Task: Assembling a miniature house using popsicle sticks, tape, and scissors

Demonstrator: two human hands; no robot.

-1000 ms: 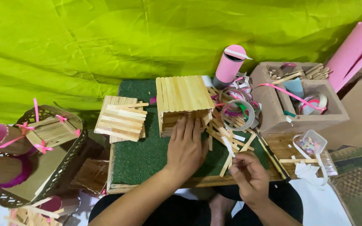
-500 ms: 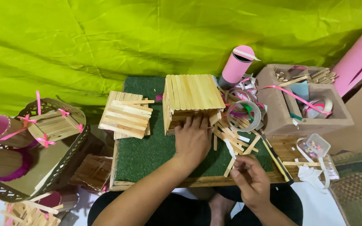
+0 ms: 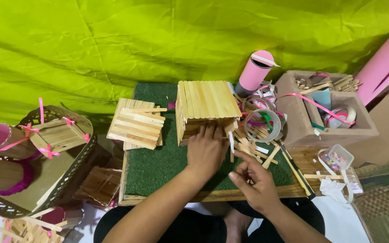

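- The left hand lies flat against the front wall of the little stick house, fingers spread narrow and pressed on the wood, gripping nothing; they only steady it.
- The house stands on the green mat, just beyond the left fingertips, its slatted roof above them.
- The right hand hovers to the right of the left one, nearer the body. Its fingers curl loosely, thumb out toward the left wrist; whether they pinch a stick I cannot tell.
- Loose wooden sticks lie in a heap just ahead of the right fingers, with a clear tape roll beyond them and a pink tube further back.
- A flat stick panel rests on the mat, well to the left of the left fingers.
- A brown box with ribbon and scraps sits to the right of the right hand, and a small clear tub of beads lies near it.
- Risk, as I judge it: a hard push from the left palm could cave in the thin front wall or slide the house across the mat, since nothing visible braces its back.
- The right hand reaching into the heap could scatter sticks against the house or knock the bead tub over.
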